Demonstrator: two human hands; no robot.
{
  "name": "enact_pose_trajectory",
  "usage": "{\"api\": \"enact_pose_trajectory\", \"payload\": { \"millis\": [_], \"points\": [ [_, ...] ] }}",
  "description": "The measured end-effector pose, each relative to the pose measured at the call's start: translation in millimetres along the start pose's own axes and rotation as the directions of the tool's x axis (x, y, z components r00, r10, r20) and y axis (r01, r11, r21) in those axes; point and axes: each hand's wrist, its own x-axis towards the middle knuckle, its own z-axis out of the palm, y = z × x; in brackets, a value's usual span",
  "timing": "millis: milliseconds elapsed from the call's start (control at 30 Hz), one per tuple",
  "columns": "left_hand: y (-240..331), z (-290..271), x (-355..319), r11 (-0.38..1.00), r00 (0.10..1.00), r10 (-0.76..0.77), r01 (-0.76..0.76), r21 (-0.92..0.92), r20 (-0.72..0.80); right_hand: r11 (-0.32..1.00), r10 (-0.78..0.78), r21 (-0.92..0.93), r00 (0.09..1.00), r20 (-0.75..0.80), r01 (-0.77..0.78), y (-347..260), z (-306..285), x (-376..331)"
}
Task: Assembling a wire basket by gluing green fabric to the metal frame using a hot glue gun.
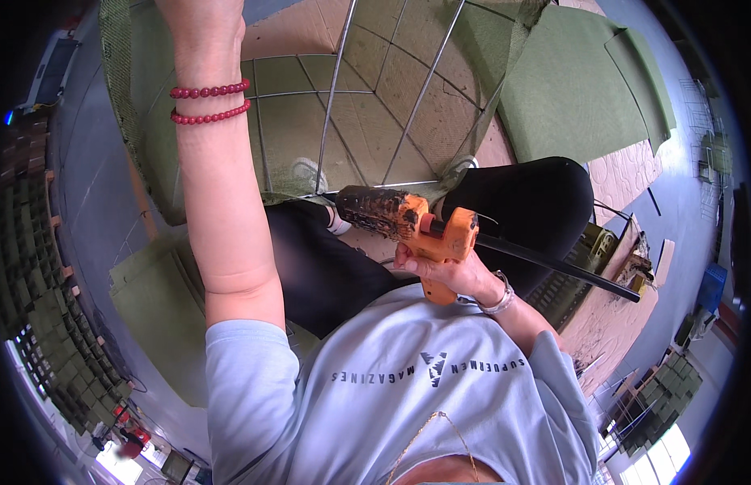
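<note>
My right hand (448, 273) is wrapped round the handle of an orange hot glue gun (460, 234). Its blackened front (371, 208) points left and a little up, and a long black glue stick (561, 267) sticks out of its back. The nozzle is close to the lower edge of a frame of thin metal wires (335, 93) lined with olive-green mesh cloth (488, 73), which stands before my knees. My left arm reaches far across the left side of this frame. Of my left hand (201, 12) only the wrist end shows; the fingers lie beyond the upper edge.
Green sheets (577, 89) lie on brown cardboard (626, 174) at the far right, with more green sheets (161, 315) at my left. Beside my right knee is an olive plastic crate (590, 250). Stacks of green pieces (35, 299) line the left side.
</note>
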Motion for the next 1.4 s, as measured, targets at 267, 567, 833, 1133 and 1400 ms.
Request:
{"api": "enact_pose_trajectory", "payload": {
  "millis": [267, 567, 833, 1133, 1400],
  "points": [
    [0.4, 4.2, 0.5, 0.999, 0.999, -0.031, 0.032, 0.031, -0.039, 0.990, 0.100, -0.099, 0.995, -0.003, -0.100, -1.1, 5.8, 3.1],
    [-5.0, 4.1, 3.8, 0.999, 0.999, -0.041, 0.041, 0.005, 0.007, 0.996, 0.083, -0.024, 0.997, -0.004, -0.083, -0.3, 12.1, 7.3],
    [-3.3, 9.6, 0.9, 1.000, 1.000, -0.002, 0.002, -0.005, 0.012, 0.993, 0.075, -0.088, 0.997, -0.011, -0.075, -12.2, 15.4, 13.9],
    [-7.7, 7.4, 3.3, 0.999, 0.999, 0.031, -0.031, -0.011, 0.007, 0.999, 0.032, -0.020, 0.998, -0.052, -0.034, -0.8, 9.3, 4.3],
    [-9.6, 3.3, 7.5, 1.000, 1.000, 0.010, -0.010, 0.006, 0.001, 0.994, 0.063, -0.082, 0.996, -0.065, -0.069, -3.2, 10.7, 6.0]
  ]
}}
